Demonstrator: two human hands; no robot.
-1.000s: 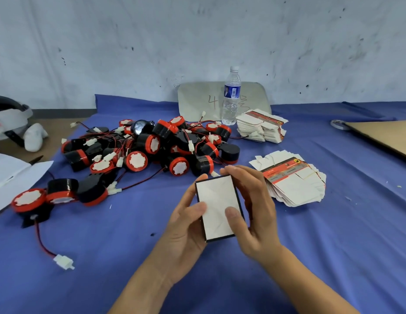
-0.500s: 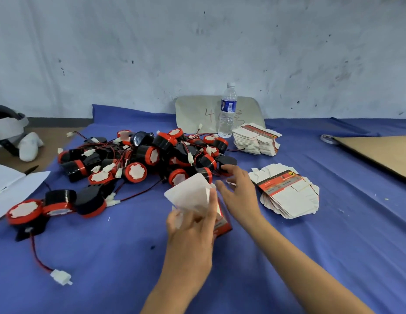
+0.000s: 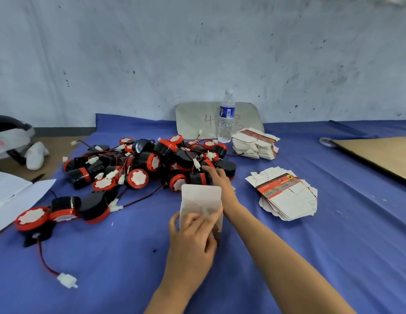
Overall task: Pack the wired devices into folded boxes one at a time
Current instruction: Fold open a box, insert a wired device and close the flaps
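The lower half of the folded box (image 3: pixel 201 198) is covered by the left grip (image 3: pixel 193 236), and part of the right grip (image 3: pixel 219 180) is hidden behind its flap. Whether the right fingertips touch anything in the pile of devices (image 3: pixel 152 162) cannot be told. Writing on the board (image 3: pixel 195 118) is partly masked by the bottle (image 3: pixel 226 118). The cardboard sheet (image 3: pixel 383 155) is cut off by the right edge. Print on the flat boxes (image 3: pixel 286 196) is too small to be read.

On the table (image 3: pixel 333 245), the pile of wired devices (image 3: pixel 152 162) lies centre-left. The bottle (image 3: pixel 226 116) stands behind it, at the wall. Right of the pile, the far stack (image 3: pixel 254 143) lies behind the near stack (image 3: pixel 286 196). The folded box (image 3: pixel 201 198), in the left hand (image 3: pixel 193 236), sits before the pile.
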